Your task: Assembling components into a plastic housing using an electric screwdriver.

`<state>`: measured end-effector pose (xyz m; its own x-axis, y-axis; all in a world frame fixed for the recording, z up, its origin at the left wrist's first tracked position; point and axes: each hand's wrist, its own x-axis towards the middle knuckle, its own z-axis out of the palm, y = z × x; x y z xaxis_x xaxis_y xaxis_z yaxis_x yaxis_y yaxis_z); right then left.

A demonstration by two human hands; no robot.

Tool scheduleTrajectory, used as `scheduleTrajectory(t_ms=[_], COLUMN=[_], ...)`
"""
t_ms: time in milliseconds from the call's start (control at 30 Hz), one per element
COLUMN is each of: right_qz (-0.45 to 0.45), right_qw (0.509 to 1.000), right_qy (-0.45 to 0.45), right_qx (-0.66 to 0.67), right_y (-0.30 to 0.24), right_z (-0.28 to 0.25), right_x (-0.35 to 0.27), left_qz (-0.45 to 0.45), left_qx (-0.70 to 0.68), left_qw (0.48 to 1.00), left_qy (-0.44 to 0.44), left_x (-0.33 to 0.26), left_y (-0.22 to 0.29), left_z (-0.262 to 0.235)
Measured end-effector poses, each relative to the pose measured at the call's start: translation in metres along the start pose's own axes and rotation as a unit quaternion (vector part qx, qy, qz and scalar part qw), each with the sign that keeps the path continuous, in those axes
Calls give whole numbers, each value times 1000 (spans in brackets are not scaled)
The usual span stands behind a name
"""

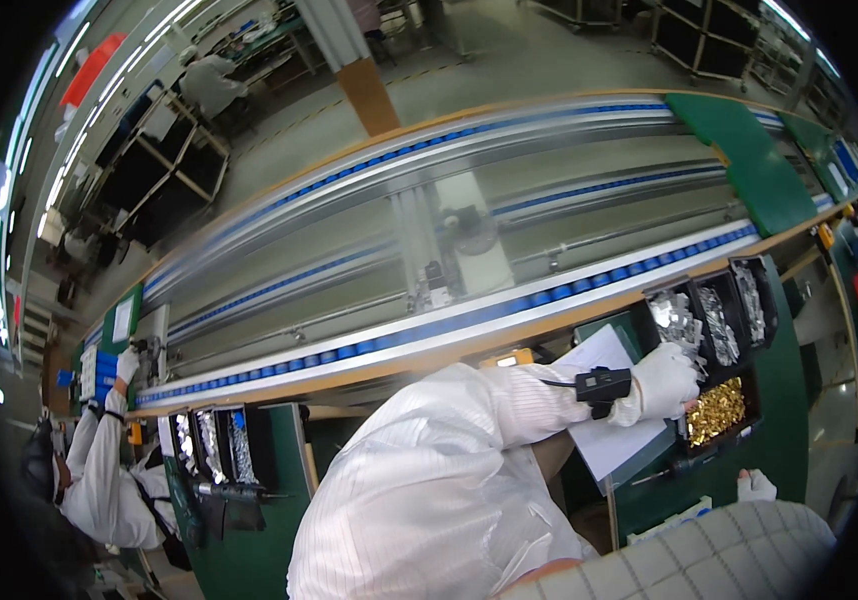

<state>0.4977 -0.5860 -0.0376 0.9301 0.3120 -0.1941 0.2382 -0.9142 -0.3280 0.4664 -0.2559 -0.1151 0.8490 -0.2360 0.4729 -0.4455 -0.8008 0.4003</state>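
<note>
My left hand [667, 382], in a white glove with a bare thumb tip, reaches over the parts bins; a small black device is strapped to its wrist. Its fingers bend down between a black bin of flat silver metal pieces [671, 312] and a bin of small gold-coloured parts [716, 414], and what they hold is hidden. Farther right and nearer me, my right hand [755, 486] hovers by the bench's right side. It is gloved with bare fingertips, its fingers curled, and nothing can be made out in them.
Two more bins of silver parts [719, 328] stand alongside. White paper sheets [604, 440] lie under my left forearm. A dark electric screwdriver [684, 466] rests below the gold parts. Beyond the bench runs a conveyor [509, 305] with blue rollers. A co-worker [109, 480] works at left.
</note>
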Motion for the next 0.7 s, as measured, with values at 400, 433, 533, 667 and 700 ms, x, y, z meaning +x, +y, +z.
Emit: scheduleTrajectory(t_ms=[400,433,533,667,700], right_qz=[7,0,12,29,39], right_qw=[998,997,999,999,998], right_qy=[3,0,-1,-7,-5], right_qx=[-65,-77,-37,-31,-43], right_y=[-37,-36,-36,-42,-44], right_z=[-15,-15,-14,-14,-15], right_x=[-11,-11,-12,-10,-10], left_qz=[-7,5,15,8,9], left_qx=[46,47,41,81,86], left_qw=[999,999,998,996,995], left_qy=[22,26,40,34,45], left_x=[-1,0,0,0,1], left_y=[-2,-4,-5,-5,-4], left_z=[22,25,34,42,44])
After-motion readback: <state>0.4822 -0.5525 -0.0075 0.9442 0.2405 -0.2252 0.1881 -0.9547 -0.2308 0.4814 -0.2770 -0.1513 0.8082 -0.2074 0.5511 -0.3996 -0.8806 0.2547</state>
